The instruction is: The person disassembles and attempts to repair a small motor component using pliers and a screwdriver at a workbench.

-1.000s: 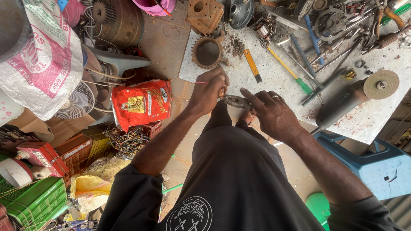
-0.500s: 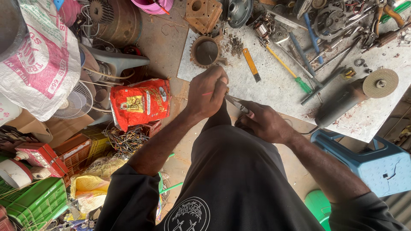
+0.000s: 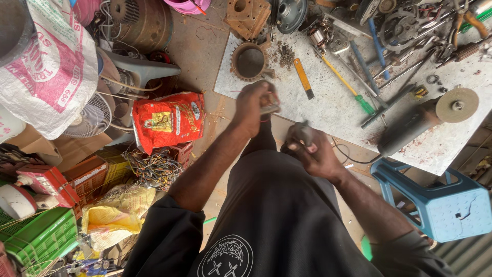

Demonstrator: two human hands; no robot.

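The left hand [image 3: 253, 105] was curled shut around a small greyish metal piece [image 3: 270, 106], blurred so that its kind could not be told, and held just over the near edge of the pale surface [image 3: 328, 110]. The right hand [image 3: 310, 151] sat lower, above the lap, its fingers closed on a small dark part [image 3: 302, 134] that poked up between them; the two hands were near each other but apart. On the surface just beyond the left hand stood a round toothed metal ring [image 3: 249, 61]. To its right lay a yellow utility knife [image 3: 303, 78] and a screwdriver with a green handle [image 3: 351, 87], and farther right an angle grinder [image 3: 425, 118] lay with its disc toward the far edge. A blue plastic stool [image 3: 441, 202] stood under that corner. On the floor to the left of the person leaned a red bag [image 3: 169, 120], with a tangle of wires [image 3: 154, 169] just below it and a green crate [image 3: 41, 238] well off in the corner.
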